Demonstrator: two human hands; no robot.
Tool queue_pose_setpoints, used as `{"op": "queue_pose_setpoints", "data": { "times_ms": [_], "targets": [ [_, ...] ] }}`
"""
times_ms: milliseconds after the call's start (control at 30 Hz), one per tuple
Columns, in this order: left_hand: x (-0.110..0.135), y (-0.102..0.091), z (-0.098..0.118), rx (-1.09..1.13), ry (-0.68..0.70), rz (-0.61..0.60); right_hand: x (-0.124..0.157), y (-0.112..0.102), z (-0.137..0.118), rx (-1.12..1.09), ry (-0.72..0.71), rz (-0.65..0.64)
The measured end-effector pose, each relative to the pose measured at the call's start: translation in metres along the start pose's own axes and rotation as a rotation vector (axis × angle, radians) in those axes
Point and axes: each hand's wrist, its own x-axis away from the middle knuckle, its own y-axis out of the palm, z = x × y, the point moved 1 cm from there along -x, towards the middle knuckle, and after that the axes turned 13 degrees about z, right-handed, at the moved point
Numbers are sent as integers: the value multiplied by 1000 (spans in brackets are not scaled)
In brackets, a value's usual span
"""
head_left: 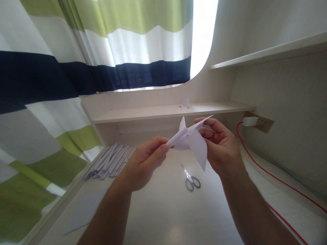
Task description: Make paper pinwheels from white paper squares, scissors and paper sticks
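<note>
A white paper pinwheel (198, 146) with pointed blades is held up above the desk, in the middle of the view. Its handle is a rolled paper stick (176, 137), and my left hand (146, 161) pinches the stick's lower end between thumb and fingers. On the other side, my right hand (221, 149) has its curled fingers at the blades, with the index finger along the upper one. The blade partly hides my right thumb tip. Below the pinwheel, scissors (189, 178) with dark handles lie on the desk, touched by neither hand.
Several rolled paper sticks (109, 160) are heaped at the desk's left, with flat white paper (85, 209) nearer me. A small folded paper piece (185, 103) sits on the back shelf (143, 111). A red cable (258, 165) runs from a white plug (249, 121) along the right.
</note>
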Motion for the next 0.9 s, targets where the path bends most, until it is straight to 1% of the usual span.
{"op": "queue_pose_setpoints", "data": {
  "times_ms": [133,267,400,567,900],
  "targets": [
    [0,-1,1,-89,48,30,0,1,0,-16,9,-3],
    [-1,-1,4,-158,100,68,-1,1,0,-10,-12,5],
    [-3,1,4,-191,166,111,-1,0,1,-20,-46,8],
    [-4,2,4,-236,216,148,-1,1,3,-38,-62,-2],
    [-5,4,0,-319,331,208,0,3,1,-13,-58,50]
  ]
}}
